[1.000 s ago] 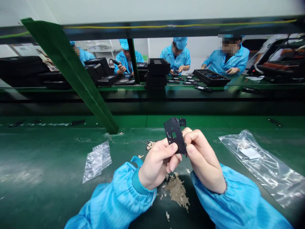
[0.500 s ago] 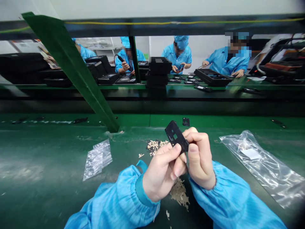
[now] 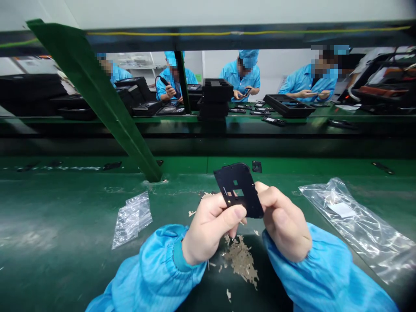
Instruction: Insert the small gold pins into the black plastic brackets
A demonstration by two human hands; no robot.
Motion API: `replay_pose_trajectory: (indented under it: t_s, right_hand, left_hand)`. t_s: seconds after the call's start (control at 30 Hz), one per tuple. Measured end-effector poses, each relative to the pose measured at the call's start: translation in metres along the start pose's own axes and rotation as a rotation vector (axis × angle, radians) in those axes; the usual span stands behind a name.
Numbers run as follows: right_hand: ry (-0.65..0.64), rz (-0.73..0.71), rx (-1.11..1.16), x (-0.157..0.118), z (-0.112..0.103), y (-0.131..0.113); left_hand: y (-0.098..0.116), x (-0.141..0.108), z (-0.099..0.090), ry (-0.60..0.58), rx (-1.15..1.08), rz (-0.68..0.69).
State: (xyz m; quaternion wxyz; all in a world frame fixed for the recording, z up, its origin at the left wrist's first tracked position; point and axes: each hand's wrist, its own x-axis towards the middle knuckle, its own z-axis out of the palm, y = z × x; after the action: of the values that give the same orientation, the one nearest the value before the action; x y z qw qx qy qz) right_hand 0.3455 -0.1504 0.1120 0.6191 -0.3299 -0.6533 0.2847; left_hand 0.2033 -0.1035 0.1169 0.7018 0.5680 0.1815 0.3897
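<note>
A thin black plastic plate with a rounded corner and several cut-outs is held up above the bench, its flat face toward me. My left hand grips its lower left edge, thumb on the face and fingers behind. At the right edge, the curled fingers of my right hand pinch the plate; their tips are partly hidden behind it. Below lies a heap of small tan pieces. Another small pile of light pieces is mostly covered by my left hand and the plate.
A small clear bag lies left, a larger clear bag right. Small black parts rest on the green strip ahead. A slanted green post stands front left. Across the line, co-workers sit among black trays.
The plate has turned from a steep angle to show its broad face. My right hand has moved right and slightly down, my left hand slightly left. A co-worker at far right has brought both hands together.
</note>
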Motion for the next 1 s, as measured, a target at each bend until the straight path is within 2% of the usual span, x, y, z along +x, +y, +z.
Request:
replay_pose_trajectory:
  t_s: [0.2, 0.33, 0.47, 0.63, 0.73, 0.87, 1.0]
  right_hand:
    - [0.001, -0.046, -0.175, 0.001, 0.001, -0.011]
    - [0.108, -0.151, -0.433, 0.001, 0.006, -0.008]
    - [0.162, -0.268, -0.531, 0.003, 0.007, -0.008]
    - [0.094, -0.454, -0.703, 0.009, 0.003, -0.014]
    - [0.059, -0.504, -0.777, 0.010, 0.001, -0.016]
    - [-0.017, -0.495, -0.775, 0.012, -0.003, -0.016]
    - [-0.196, -0.416, -0.556, 0.020, -0.011, -0.014]
  left_hand:
    - [0.000, -0.002, -0.002, 0.030, 0.186, 0.113]
    - [0.000, -0.002, 0.000, 0.037, 0.247, 0.158]
    - [-0.006, 0.004, 0.000, -0.007, 0.272, 0.219]
    - [-0.017, 0.020, -0.011, -0.227, 0.181, 0.250]
    - [-0.020, 0.026, -0.019, -0.295, 0.201, 0.309]
    - [-0.016, 0.029, -0.026, -0.358, 0.289, 0.344]
    - [-0.007, 0.032, -0.029, -0.388, 0.336, 0.345]
